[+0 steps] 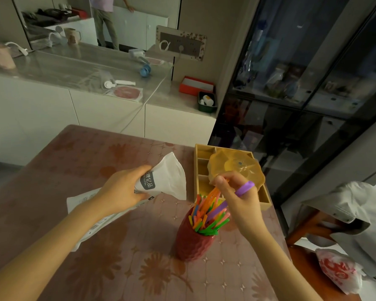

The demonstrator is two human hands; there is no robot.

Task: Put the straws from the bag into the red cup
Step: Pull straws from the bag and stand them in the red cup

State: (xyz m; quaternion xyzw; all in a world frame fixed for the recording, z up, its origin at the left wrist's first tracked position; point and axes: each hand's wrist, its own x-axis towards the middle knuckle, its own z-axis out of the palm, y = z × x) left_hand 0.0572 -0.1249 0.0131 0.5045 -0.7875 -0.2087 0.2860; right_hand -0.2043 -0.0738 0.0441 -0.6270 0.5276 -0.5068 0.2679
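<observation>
A red textured cup [193,242] stands upright on the pink floral table [109,246], filled with several colourful straws [208,216] fanning out of its mouth. My right hand [237,192] hovers just above the cup, pinching a few orange straws whose lower ends reach down among the others; a purple straw crosses my fingers. My left hand [122,187] grips the white bag [167,179] to the left of the cup, its open end flaring toward the far right. The inside of the bag is hidden.
A wooden compartment tray [201,170] with a translucent yellow lid [237,168] lies behind the cup at the table's right edge. A white paper package [89,218] lies under my left forearm. A chair with grey clothing [352,218] and a plastic bag stands right.
</observation>
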